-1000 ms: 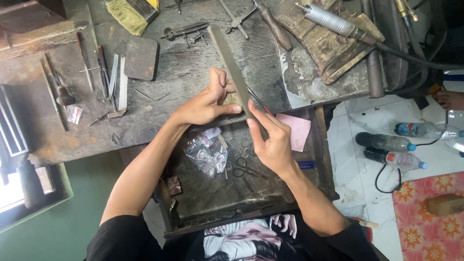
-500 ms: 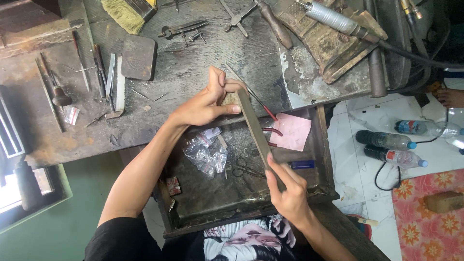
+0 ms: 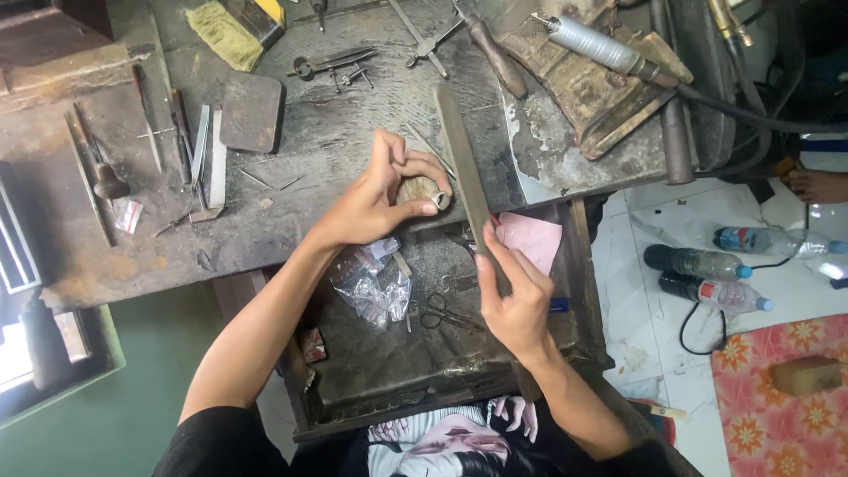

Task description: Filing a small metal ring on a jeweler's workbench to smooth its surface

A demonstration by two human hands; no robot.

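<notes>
Two hands busy, head view: our left hand (image 3: 375, 199) pinches small ring (image 3: 439, 200) against bench edge (image 3: 265, 231); right hand (image 3: 517, 305) wraps long flat file (image 3: 464, 172). We judge file could skid onto left fingertips (image 3: 424, 205) if pinch loosens.

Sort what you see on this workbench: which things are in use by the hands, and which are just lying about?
In use:
left hand
small ring-shaped piece pinched in its fingers
right hand
long flat file it grips

Lying about:
brush
scissors in the open drawer
clear plastic bags
pink paper
plastic bottles on the floor
</notes>
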